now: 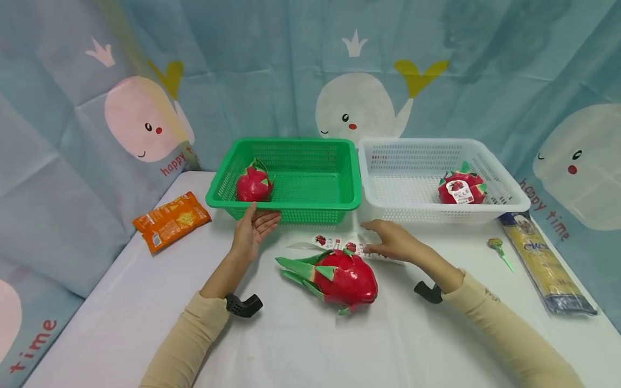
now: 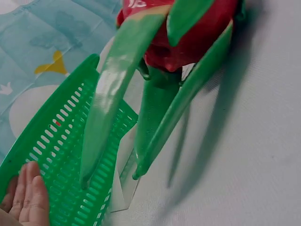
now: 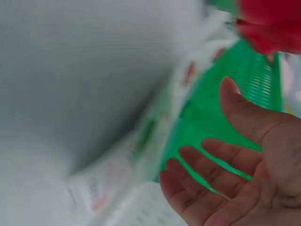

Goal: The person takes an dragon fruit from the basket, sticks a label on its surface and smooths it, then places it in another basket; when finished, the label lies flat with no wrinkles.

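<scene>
My left hand [image 1: 247, 237] is at the front left of the green basket [image 1: 310, 206], palm up and fingers extended. In the left wrist view its fingers [image 2: 29, 193] lie against or close to the basket's slotted wall. My right hand [image 1: 395, 241] is over the right part of a clear strip with dragon fruit stickers [image 1: 335, 242]; it holds nothing, its thumb and fingers spread in the right wrist view. Nearer me, a large red dragon fruit [image 1: 349, 277] lies on its side, long green leaves pointing left. A smaller dragon fruit [image 1: 254, 186] sits inside the green basket.
To the right, a white basket [image 1: 446, 208] holds another dragon fruit [image 1: 461, 188] bearing a sticker. An orange snack packet [image 1: 173, 221] lies on the left. A lollipop [image 1: 499, 252] and a long noodle packet [image 1: 545, 264] are at the right. A patterned curtain hangs behind.
</scene>
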`<move>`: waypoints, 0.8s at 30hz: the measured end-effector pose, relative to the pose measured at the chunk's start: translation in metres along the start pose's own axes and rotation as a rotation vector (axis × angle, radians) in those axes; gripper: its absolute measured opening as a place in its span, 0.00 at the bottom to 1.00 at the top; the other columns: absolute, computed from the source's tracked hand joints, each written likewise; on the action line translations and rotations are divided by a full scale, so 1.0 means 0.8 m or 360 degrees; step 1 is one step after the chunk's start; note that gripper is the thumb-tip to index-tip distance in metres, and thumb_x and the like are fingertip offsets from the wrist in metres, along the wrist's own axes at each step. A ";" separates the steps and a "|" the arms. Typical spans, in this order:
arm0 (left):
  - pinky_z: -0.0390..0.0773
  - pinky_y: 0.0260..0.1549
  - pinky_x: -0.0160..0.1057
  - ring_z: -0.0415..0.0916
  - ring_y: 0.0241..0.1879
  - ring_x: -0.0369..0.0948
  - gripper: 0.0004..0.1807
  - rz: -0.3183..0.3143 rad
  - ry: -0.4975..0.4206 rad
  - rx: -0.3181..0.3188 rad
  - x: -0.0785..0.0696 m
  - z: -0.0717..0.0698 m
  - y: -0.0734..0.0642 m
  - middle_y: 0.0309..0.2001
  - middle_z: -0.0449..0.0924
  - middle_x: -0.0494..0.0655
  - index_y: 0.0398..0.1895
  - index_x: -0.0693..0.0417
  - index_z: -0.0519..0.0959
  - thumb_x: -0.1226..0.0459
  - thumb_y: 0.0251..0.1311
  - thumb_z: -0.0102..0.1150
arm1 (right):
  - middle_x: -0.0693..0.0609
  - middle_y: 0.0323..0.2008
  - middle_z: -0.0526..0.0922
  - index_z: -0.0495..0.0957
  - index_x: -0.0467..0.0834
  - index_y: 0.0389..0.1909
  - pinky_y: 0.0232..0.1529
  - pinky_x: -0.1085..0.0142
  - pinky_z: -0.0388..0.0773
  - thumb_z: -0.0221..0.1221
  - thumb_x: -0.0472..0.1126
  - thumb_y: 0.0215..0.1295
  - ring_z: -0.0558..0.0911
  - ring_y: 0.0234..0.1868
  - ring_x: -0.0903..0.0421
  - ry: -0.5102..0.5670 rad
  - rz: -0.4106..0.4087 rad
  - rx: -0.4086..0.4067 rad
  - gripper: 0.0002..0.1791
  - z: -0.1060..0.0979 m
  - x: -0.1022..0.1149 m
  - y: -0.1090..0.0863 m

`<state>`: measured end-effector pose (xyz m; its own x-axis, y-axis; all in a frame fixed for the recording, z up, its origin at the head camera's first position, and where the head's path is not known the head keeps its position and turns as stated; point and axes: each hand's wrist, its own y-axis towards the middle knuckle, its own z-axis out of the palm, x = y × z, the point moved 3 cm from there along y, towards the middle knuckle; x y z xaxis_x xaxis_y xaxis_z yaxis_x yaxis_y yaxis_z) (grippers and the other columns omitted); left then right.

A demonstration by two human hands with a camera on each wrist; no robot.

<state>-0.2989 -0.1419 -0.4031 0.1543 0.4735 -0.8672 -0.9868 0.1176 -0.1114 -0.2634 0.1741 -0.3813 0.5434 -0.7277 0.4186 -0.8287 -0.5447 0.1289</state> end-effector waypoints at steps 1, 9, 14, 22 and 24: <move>0.80 0.40 0.32 0.83 0.38 0.37 0.21 -0.0019 0.0053 0.0031 0.002 0.001 0.000 0.35 0.85 0.45 0.48 0.65 0.70 0.54 0.68 0.43 | 0.36 0.49 0.78 0.70 0.29 0.54 0.52 0.48 0.73 0.66 0.42 0.51 0.75 0.52 0.39 -0.0041 0.0023 0.0031 0.32 0.005 -0.005 0.003; 0.74 0.53 0.43 0.78 0.51 0.44 0.19 0.0169 0.1103 0.0438 0.014 0.021 -0.006 0.51 0.78 0.60 0.53 0.68 0.73 0.64 0.63 0.52 | 0.42 0.37 0.76 0.76 0.31 0.49 0.33 0.64 0.72 0.70 0.36 0.43 0.72 0.34 0.53 -0.0143 0.0092 0.0094 0.29 0.028 -0.017 0.018; 0.76 0.50 0.46 0.76 0.51 0.48 0.14 0.0626 0.1786 0.0544 0.012 0.046 -0.013 0.48 0.81 0.55 0.47 0.63 0.79 0.66 0.59 0.57 | 0.47 0.29 0.73 0.80 0.33 0.39 0.30 0.69 0.68 0.65 0.27 0.45 0.69 0.30 0.56 -0.0098 -0.0036 -0.0045 0.16 0.020 -0.009 0.014; 0.73 0.54 0.47 0.75 0.53 0.47 0.18 0.1001 0.2182 0.0718 0.019 0.082 -0.007 0.49 0.80 0.52 0.50 0.61 0.78 0.63 0.56 0.60 | 0.48 0.35 0.76 0.79 0.37 0.34 0.38 0.61 0.78 0.62 0.23 0.48 0.77 0.37 0.54 -0.0122 -0.0273 -0.0275 0.11 -0.006 0.001 -0.001; 0.73 0.53 0.47 0.75 0.52 0.47 0.18 0.0980 0.2209 0.0683 0.019 0.082 -0.006 0.48 0.80 0.52 0.49 0.60 0.78 0.63 0.56 0.60 | 0.48 0.34 0.77 0.80 0.37 0.35 0.38 0.61 0.78 0.62 0.24 0.50 0.77 0.35 0.54 -0.0119 -0.0308 -0.0256 0.11 -0.010 0.002 -0.002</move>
<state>-0.2888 -0.0775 -0.3840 -0.6504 -0.5687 -0.5036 -0.7547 0.5591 0.3433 -0.2623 0.1768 -0.3739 0.6973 -0.6485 0.3054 -0.7159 -0.6078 0.3437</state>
